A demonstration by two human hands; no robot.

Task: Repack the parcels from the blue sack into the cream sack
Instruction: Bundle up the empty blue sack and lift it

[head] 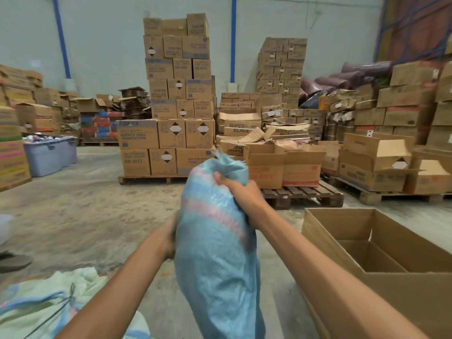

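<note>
The blue sack (215,241) hangs upright in front of the person, held off the concrete floor (85,204) between both hands. The right hand (241,199) is closed tight on a bunched fold of the weave high on the sack's right side, below its gathered top. The left hand (168,238) presses against the sack's left flank; its fingers are hidden behind the cloth, so I cannot tell how far they close.

The sack is woven plastic with pink stripes: thin, soft, likely slick, so a flat palm would probably slide and a fistful of gathered cloth holds better. It bulges below the hands, which suggests parcels weighing down the bottom; no parcel is visible. The load looks moderate, since 2 hands carry it without strain, though that is a judgement.

The cream sack (49,302) lies crumpled on the floor at lower left, limp, its mouth not clearly open. An open cardboard box (367,241) stands at the right.
</note>
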